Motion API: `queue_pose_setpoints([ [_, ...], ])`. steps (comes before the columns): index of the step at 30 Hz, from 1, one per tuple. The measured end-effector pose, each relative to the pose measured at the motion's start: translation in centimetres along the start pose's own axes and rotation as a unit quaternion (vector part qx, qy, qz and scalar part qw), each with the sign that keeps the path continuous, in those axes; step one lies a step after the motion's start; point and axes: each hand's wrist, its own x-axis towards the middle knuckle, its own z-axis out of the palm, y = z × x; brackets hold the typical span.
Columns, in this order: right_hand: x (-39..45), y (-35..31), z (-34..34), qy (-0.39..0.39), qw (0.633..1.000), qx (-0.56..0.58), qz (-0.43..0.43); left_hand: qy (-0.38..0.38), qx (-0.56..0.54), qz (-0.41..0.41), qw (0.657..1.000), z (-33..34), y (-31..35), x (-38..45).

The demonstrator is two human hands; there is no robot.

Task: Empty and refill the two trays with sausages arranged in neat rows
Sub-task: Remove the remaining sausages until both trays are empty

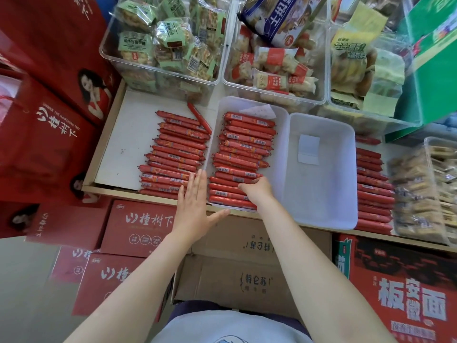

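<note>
From the head camera I look down on a shelf of snacks. At far left stand red gift boxes (47, 134). Next, on the white shelf surface (123, 144), lies a loose stack of red sausages (175, 157), laid crosswise in a rough column, with one sausage (199, 117) angled across its top end. My left hand (195, 201) is spread flat with fingers straight and thumb splayed, gripping nothing; its fingertips rest at the near right corner of that loose stack, just beside the left wall of the first white tray (282, 154). Inside this tray a column of sausages (244, 154) runs from far end to near end, with a slip of paper (258, 111) at the far end. My right hand (257, 190) reaches into the tray's near end, fingers curled down onto the nearest sausages; they are hidden under the hand, so I cannot tell if they clasp one. To the right, touching the first, sits the second white tray (321, 169), holding only a white paper label (309, 149). Right of it lies another row of sausages (373, 186) on the shelf, then a clear bin of wrapped biscuits (420, 194). Behind the trays stand clear bins of packaged snacks (170, 38). Below the shelf are cardboard cartons (242, 276).
</note>
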Motion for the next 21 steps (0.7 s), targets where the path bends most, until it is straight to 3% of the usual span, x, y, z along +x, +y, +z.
queue_pose_setpoints([
  [3, 0.0, 0.6, 0.0, 0.007, 0.999, -0.019, -0.027, 0.008, -0.01, 0.0, 1.0, 0.0, 0.1, -0.1],
  [8, -1.5, -0.1, -1.0, -0.073, 0.994, -0.027, -0.077, 0.006, -0.02, -0.001, 1.0, -0.1, 0.1, 0.0],
  [10, -2.4, -0.4, -2.0, -0.067, 0.994, 0.02, -0.085, 0.013, -0.048, -0.015, 0.999, -0.7, 0.4, -0.1],
  [13, -3.8, -0.5, -3.7, -0.11, 0.971, 0.198, -0.079, 0.116, -0.155, -0.063, 0.979, -2.1, 1.5, -0.6],
  [15, -5.0, -0.9, -4.1, -0.183, 0.933, 0.297, -0.093, 0.15, -0.286, -0.108, 0.94, -3.3, 2.9, -0.7],
  [17, -6.0, -1.3, -3.5, -0.239, 0.909, 0.318, -0.12, 0.081, -0.481, -0.156, 0.859, -4.8, 4.7, -0.6],
  [19, -6.9, -1.8, -2.6, -0.279, 0.91, 0.276, -0.135, 0.057, -0.591, -0.174, 0.785, -5.8, 5.3, -0.1],
  [21, -6.8, -1.9, -1.7, -0.268, 0.929, 0.214, -0.139, 0.093, -0.606, -0.18, 0.769, -6.9, 4.8, 0.5],
])
